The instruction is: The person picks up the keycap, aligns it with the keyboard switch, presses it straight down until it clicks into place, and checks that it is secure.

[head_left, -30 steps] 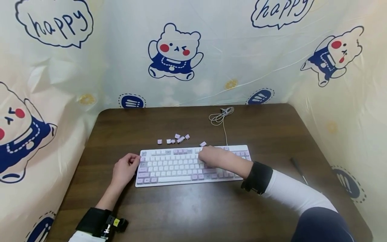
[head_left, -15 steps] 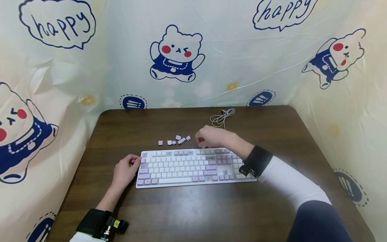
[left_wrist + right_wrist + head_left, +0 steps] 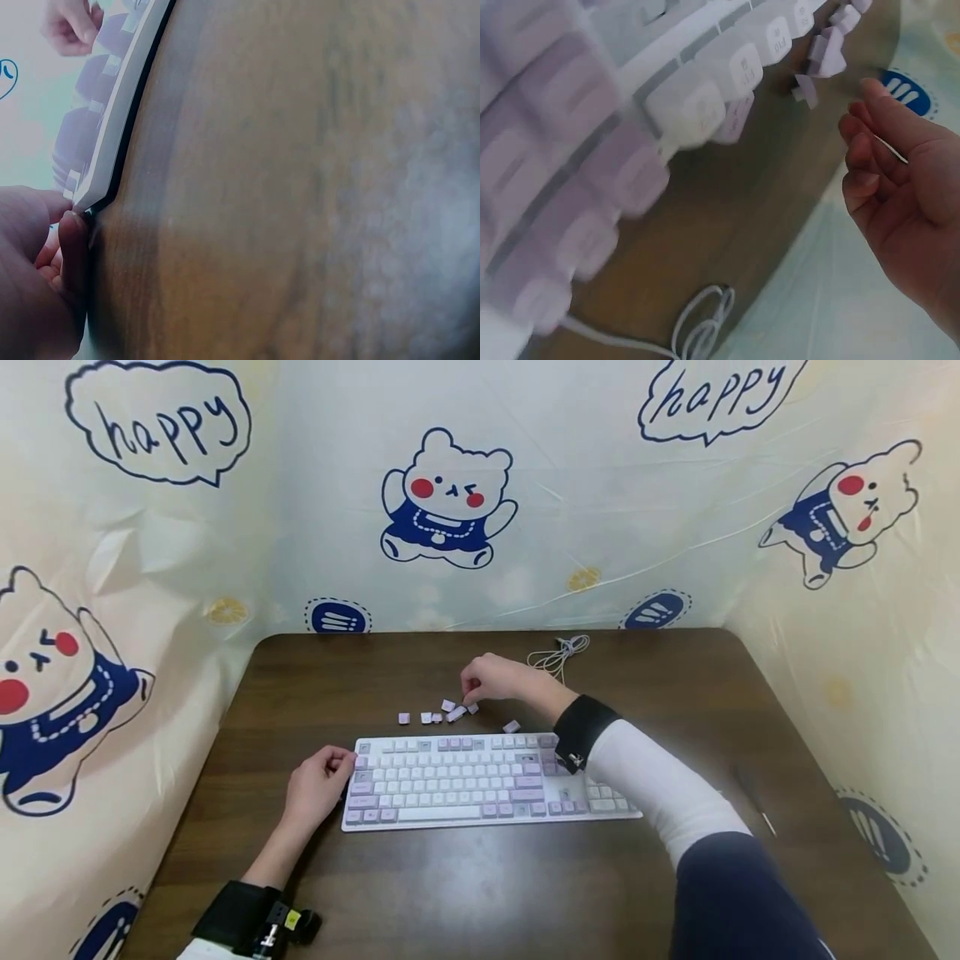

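Note:
The white and lilac keyboard lies on the brown table. My left hand pinches its left edge, with thumb and finger at the keyboard's corner in the left wrist view. My right hand is over a small group of loose keycaps behind the keyboard. In the right wrist view its fingers are bent near the keycaps, and nothing shows between thumb and fingers. One lilac keycap lies apart, close to the keyboard's back edge. The right forearm covers the keyboard's back right part.
A coiled pale cable lies behind the right arm. A thin tool with a dark handle and metal tip rests on the table's right side. Printed curtains stand around the back and sides of the table.
My right hand has left the keyboard, passed its back edge by the lone lilac keycap, and moved left to the loose keycaps. The left hand stays at the keyboard's edge.

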The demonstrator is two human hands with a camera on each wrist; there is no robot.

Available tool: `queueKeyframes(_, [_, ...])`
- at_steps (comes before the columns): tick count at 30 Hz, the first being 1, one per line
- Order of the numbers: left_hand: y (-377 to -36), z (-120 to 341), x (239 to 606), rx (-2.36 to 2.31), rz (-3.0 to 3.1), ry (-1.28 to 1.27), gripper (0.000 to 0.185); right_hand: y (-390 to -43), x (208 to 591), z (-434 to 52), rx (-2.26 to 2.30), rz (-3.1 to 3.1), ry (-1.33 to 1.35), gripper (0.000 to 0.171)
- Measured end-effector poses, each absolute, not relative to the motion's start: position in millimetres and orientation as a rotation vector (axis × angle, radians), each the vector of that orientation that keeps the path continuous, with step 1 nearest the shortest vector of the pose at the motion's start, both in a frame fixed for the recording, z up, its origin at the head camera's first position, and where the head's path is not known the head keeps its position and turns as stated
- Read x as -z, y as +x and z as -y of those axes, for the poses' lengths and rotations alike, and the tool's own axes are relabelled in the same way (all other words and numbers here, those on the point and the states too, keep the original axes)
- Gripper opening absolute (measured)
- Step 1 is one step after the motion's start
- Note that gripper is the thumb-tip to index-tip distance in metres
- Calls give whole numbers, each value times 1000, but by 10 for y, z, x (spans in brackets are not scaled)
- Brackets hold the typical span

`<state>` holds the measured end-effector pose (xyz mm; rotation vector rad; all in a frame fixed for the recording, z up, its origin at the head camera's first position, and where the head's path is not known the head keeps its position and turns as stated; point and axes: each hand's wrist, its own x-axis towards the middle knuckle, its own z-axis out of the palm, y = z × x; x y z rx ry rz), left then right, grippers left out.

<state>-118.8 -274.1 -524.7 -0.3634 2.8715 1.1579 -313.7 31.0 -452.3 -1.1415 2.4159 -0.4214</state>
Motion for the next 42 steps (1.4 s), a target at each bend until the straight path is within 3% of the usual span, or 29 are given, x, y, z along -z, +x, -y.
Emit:
queueKeyframes(11, [-1182,2769,5263,-1186,-2862,-360,29,-3191,4744,-96,438,-2342,-1075,14])
queueKeyframes(32, [-1188,2768,5258,-1171,-2852,-374,31,-3044,4714,-94,345,-2347,-1196,21])
queueKeyframes(38, [-1183,2766,5250,-1170,-2855,-369,30,-3004,4645,-74,402,-2333,-1175,10])
queueKeyframes(42, [-1187,2768,5255,-1168,-2846,-369,31,-2965,4632,-55,392,-2272,-1145,17])
